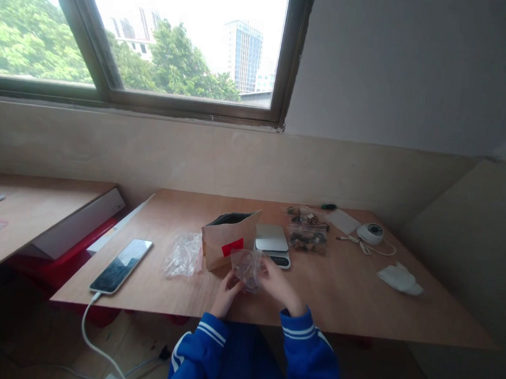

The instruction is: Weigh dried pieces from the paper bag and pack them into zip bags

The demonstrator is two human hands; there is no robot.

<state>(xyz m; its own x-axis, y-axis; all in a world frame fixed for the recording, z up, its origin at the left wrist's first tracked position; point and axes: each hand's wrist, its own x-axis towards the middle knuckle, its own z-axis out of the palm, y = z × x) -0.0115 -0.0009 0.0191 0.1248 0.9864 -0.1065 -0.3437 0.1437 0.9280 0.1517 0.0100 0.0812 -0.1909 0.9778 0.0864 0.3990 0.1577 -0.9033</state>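
Note:
My left hand (pixel 227 293) and my right hand (pixel 277 285) meet near the front edge of the wooden table (pixel 358 301), both closed on a small clear plastic bag (pixel 247 267) held between them. Just behind the bag stands an open brown paper bag (pixel 227 242) with a red label. A small digital scale (pixel 273 243) with a silver platform sits right of the paper bag. Both arms wear blue sleeves with white stripes.
A crumpled clear bag (pixel 183 255) lies left of the paper bag. A phone (pixel 122 265) on a white cable lies at the table's left. Clear bags with dark contents (pixel 307 231), a white round device (pixel 371 233) and a white tissue (pixel 400 279) lie to the right.

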